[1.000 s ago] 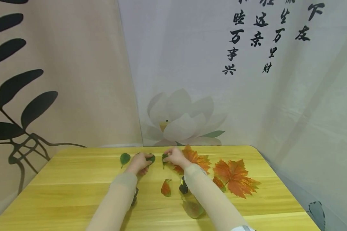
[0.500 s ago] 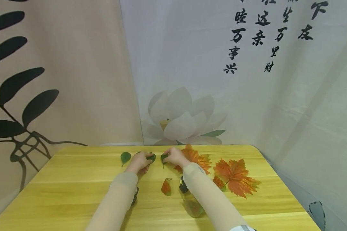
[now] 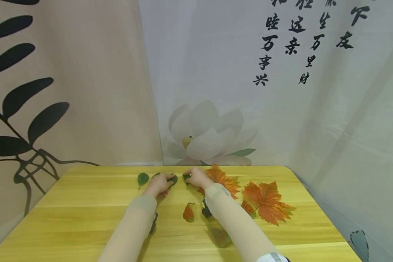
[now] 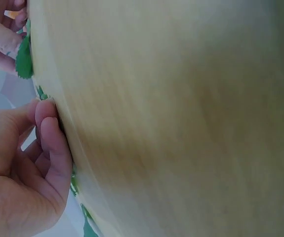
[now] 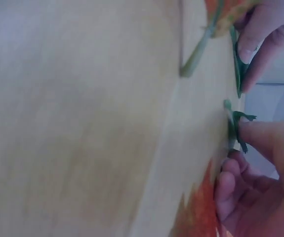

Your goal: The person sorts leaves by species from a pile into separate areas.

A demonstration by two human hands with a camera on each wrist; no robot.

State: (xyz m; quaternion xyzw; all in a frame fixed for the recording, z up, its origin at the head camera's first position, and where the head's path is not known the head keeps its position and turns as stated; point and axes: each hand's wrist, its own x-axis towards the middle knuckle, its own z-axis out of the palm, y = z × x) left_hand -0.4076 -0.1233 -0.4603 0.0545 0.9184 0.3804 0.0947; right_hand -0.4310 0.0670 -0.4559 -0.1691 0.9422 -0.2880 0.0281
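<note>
Near the table's far edge, my left hand [image 3: 158, 185] pinches a small green leaf [image 3: 174, 179] between thumb and fingers. My right hand [image 3: 198, 177] holds another green leaf [image 3: 186, 177] just to the right of it, its fingertips low over the tabletop. In the right wrist view, the thumb of the right hand [image 5: 265, 182] presses against its leaf [image 5: 232, 128], which has a jagged edge. The left wrist view shows the left hand [image 4: 28, 168] with its fingertips together on its leaf [image 4: 42, 94], mostly hidden. A gap separates the two held leaves.
A round green leaf [image 3: 143, 178] lies left of the hands. Two orange maple leaves [image 3: 266, 203] spread at the right, with a small red leaf [image 3: 248, 209] beside one. A red-green leaf [image 3: 188, 213] and a larger translucent brownish leaf [image 3: 218, 236] lie nearer on the wooden table [image 3: 68, 225].
Both hands stay nearly in place. The leaf in my right hand has shifted and turned slightly between the fingers; the head view has moved a little.
</note>
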